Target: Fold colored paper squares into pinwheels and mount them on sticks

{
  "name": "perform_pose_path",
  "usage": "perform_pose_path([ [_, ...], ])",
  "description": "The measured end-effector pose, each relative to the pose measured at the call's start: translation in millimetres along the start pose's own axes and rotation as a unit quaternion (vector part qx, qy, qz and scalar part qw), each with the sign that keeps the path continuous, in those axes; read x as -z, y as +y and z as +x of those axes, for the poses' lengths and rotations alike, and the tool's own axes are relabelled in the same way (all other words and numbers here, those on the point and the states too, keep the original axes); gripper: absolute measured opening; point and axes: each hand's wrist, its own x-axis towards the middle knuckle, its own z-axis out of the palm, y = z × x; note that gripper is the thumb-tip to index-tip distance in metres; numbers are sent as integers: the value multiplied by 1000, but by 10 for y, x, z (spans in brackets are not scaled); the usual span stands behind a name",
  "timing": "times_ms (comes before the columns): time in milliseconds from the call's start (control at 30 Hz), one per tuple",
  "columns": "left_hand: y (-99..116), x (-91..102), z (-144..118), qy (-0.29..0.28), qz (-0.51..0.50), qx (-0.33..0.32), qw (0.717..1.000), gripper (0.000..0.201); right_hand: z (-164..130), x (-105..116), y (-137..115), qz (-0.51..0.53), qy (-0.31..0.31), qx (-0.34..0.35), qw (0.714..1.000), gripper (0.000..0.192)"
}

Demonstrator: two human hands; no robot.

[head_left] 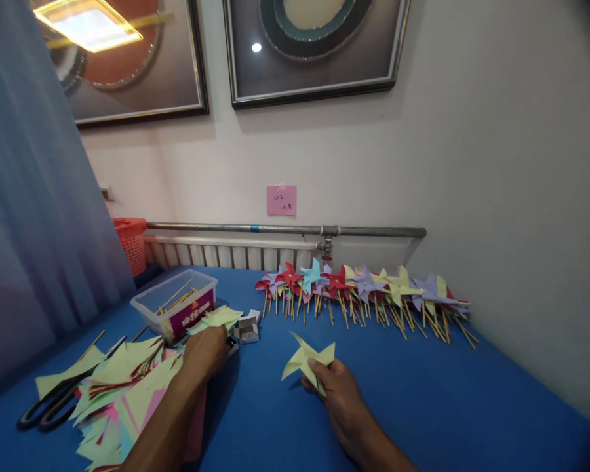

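The right hand [337, 393] pinches a folded yellow paper pinwheel head [307, 360] between thumb and fingers, holding it just above the blue table [423, 406], points up and away from the palm. The left hand [207, 351] is stretched out to its own far side, fingers curled down among the small things past the heap of cut paper squares [122, 387]; whether it grips anything I cannot tell, as the fingertips are hidden. Just beyond its knuckles sits a small grey box [247, 328], and further off a clear plastic tub [174, 301] with wooden sticks in it. Near the left forearm, on its outer side, lie black scissors [49, 406]. Well beyond the right hand, along the wall, runs a row of finished pinwheels [364, 292] on sticks.

To my eye the folding is done and fixing comes next. The right pinch should stay at the centre, so the 4 folded tips do not spring apart.
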Motion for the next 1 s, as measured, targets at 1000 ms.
perform_pose_path([
  [1000,-5,-32,21,-1,-29,9,1000,27,-53,-32,-38,12,-6,1,1000,33],
])
